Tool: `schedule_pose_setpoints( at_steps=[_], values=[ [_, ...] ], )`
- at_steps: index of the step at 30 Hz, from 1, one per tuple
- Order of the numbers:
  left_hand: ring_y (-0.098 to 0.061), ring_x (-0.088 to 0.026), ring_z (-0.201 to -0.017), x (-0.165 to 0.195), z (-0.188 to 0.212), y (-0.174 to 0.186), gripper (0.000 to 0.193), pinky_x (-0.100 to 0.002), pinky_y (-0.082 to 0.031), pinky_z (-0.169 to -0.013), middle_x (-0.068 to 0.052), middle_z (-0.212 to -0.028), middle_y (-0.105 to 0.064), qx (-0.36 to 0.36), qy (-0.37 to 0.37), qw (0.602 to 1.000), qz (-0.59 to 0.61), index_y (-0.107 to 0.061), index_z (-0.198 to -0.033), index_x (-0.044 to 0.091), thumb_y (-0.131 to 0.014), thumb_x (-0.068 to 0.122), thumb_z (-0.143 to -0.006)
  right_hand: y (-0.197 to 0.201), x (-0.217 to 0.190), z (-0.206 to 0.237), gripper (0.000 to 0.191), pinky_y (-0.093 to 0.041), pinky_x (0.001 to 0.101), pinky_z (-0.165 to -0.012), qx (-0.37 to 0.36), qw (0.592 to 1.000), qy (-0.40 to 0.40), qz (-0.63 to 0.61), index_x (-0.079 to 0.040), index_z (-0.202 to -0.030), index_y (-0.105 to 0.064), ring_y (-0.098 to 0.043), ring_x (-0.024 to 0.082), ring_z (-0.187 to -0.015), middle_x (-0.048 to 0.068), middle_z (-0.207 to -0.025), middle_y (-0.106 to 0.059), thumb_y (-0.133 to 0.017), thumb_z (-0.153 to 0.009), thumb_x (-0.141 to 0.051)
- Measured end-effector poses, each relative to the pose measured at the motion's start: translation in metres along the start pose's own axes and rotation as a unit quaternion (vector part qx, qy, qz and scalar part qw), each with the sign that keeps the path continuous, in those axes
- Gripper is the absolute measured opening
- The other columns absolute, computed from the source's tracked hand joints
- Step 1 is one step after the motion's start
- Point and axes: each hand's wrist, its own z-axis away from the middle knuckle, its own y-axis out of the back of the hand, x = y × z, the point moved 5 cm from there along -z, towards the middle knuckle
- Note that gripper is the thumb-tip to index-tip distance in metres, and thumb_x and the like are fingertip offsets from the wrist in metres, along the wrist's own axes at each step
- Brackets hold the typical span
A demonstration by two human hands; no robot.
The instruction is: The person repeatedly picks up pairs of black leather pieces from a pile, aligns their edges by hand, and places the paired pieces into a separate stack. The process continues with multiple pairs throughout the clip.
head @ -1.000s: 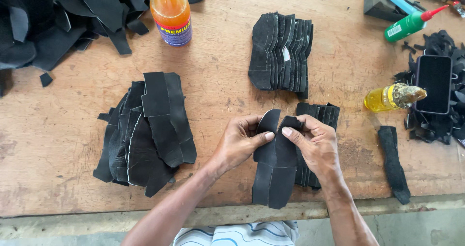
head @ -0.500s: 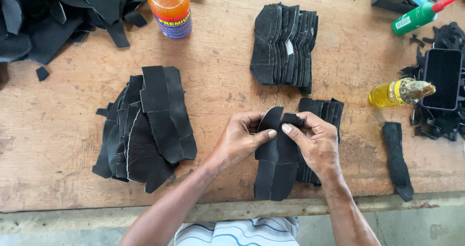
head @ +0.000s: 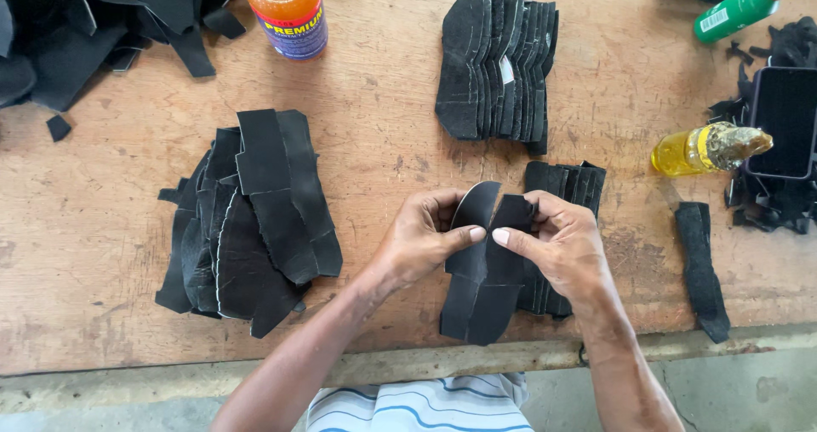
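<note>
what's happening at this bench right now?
A person at a wooden workbench holds two black cut pieces together over its front edge, the left hand and right hand each pinching near the top, thumbs almost meeting. A loose pile of black pieces lies to the left, a fanned stack sits further back, and another stack lies under the right hand. An orange bottle and a small yellow bottle stand by.
</note>
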Motion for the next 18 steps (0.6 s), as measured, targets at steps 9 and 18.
schedule_pose_setpoints(
  at_steps=[9,18],
  values=[
    [-0.071,-0.012,-0.094,-0.009,-0.002,0.007,0.033,-0.028,-0.061,-0.087,-0.008,-0.106,-0.076,0.014,0.030,0.999,-0.031,-0.070,-0.119,-0.005,-0.076,-0.002,-0.087,-0.005,0.011,0.002,0.026,-0.058,0.0210,-0.078,0.038,0.997,0.057,-0.044,0.001,-0.105,-0.071,-0.067,0.007,-0.084,0.004,-0.094,-0.072,-0.081,-0.082,0.005],
    [-0.072,-0.012,-0.094,0.003,0.002,0.005,0.034,-0.029,-0.062,-0.086,-0.009,-0.106,-0.076,0.021,0.033,0.997,-0.060,-0.070,-0.119,-0.004,-0.076,-0.001,-0.086,-0.009,0.004,0.003,0.025,-0.060,0.0213,-0.079,0.039,0.998,0.046,-0.022,0.002,-0.106,-0.071,-0.068,0.008,-0.084,0.005,-0.094,-0.073,-0.081,-0.082,0.003]
  ],
)
